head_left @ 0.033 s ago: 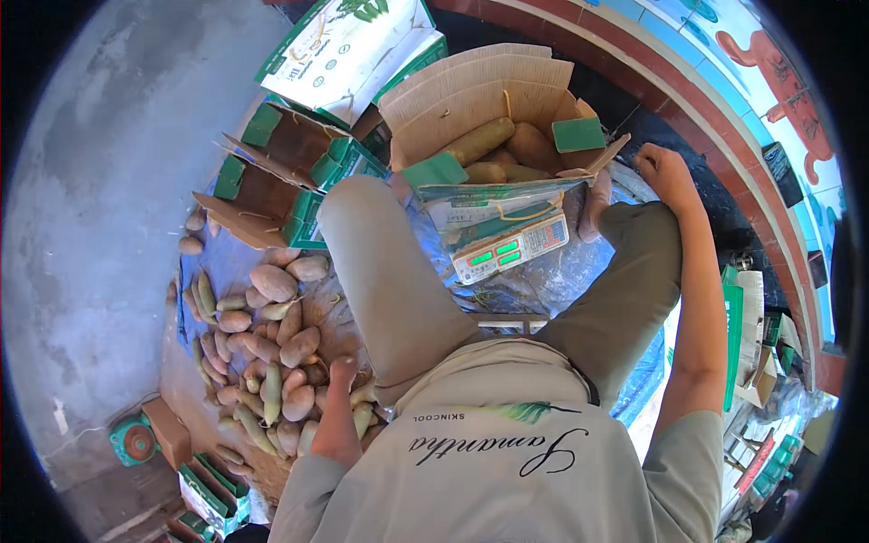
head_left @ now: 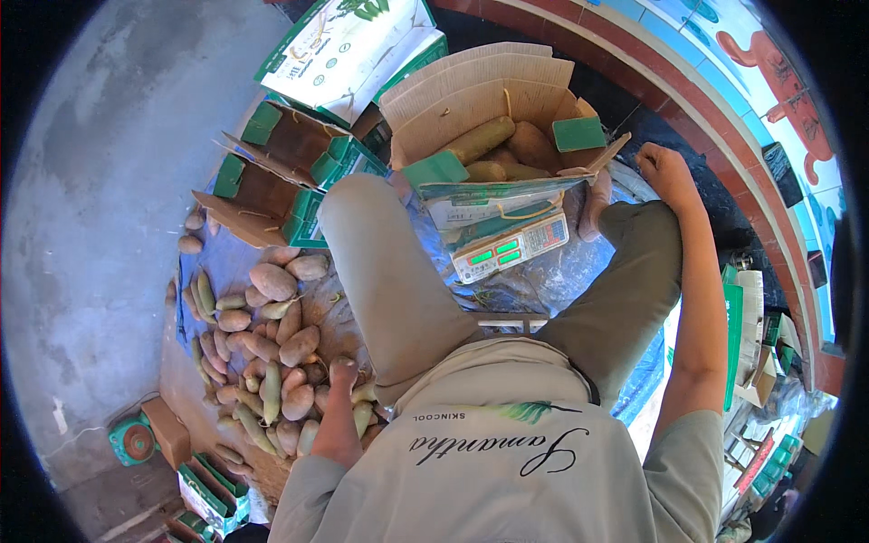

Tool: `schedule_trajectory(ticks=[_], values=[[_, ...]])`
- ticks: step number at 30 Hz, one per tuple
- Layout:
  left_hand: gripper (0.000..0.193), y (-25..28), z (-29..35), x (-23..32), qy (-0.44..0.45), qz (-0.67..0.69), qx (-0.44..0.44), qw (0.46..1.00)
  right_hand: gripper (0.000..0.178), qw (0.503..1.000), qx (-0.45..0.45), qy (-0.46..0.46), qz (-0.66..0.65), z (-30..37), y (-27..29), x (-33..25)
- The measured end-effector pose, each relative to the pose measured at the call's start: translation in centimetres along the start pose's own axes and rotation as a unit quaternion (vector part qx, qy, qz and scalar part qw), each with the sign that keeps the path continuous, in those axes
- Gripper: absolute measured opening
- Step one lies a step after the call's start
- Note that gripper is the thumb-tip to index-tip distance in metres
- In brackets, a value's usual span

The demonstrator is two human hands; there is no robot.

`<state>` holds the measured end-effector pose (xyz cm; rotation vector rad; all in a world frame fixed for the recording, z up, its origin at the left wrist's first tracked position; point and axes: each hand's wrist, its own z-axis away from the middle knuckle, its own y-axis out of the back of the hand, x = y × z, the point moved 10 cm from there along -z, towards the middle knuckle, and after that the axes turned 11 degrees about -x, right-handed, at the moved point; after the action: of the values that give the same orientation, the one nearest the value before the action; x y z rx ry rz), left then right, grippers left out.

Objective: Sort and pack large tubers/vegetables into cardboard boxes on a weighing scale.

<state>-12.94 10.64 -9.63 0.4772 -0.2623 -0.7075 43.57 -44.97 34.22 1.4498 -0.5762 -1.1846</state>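
My left hand (head_left: 343, 372) is lowered beside my left knee, at the edge of a heap of reddish-brown tubers (head_left: 300, 346) that look like sweet potatoes. Long greenish roots (head_left: 271, 393) lie among them. Its fingers are mostly hidden, so I cannot make out a grip. My right hand (head_left: 664, 173) hangs past my right knee with curled fingers and nothing visible in it. In front of me an open cardboard box (head_left: 475, 86) holds several large tubers and a long greenish one (head_left: 482, 142). A scale display (head_left: 510, 250) with lit green readouts sits against the box's near side.
Two open green-and-brown cartons (head_left: 258, 213) stand to the left of the box, with a white-and-green carton (head_left: 348, 59) behind. Blue plastic sheeting (head_left: 584, 271) covers the floor. A tiled ledge (head_left: 701, 118) curves along the right. More cartons (head_left: 213, 493) are at lower left.
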Motion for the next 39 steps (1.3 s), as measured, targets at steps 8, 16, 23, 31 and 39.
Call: schedule_trajectory(ticks=[8,16,23,31,39], values=[[0.048,-2.6,7.8,3.8,0.032,0.174,-0.059,0.982,0.019,1.000,-0.005,-0.008,0.028,0.1,0.0,-0.3],[0.058,-8.9,5.4,1.6,0.060,0.122,-0.083,0.987,0.020,0.998,-0.025,-0.026,0.044,-0.7,-0.7,-0.3],[0.063,-11.6,2.2,1.2,0.059,0.061,-0.085,0.993,0.019,0.997,-0.006,-0.004,0.074,-0.4,-0.4,-0.4],[0.059,-15.6,-1.0,2.8,-0.158,-0.175,0.027,0.971,0.018,0.996,0.003,0.007,0.085,-0.9,-0.7,-0.6],[0.056,-15.3,-1.7,7.9,-0.147,-0.190,0.055,0.969,0.019,0.996,-0.013,0.030,0.083,-0.8,-1.1,0.1]])
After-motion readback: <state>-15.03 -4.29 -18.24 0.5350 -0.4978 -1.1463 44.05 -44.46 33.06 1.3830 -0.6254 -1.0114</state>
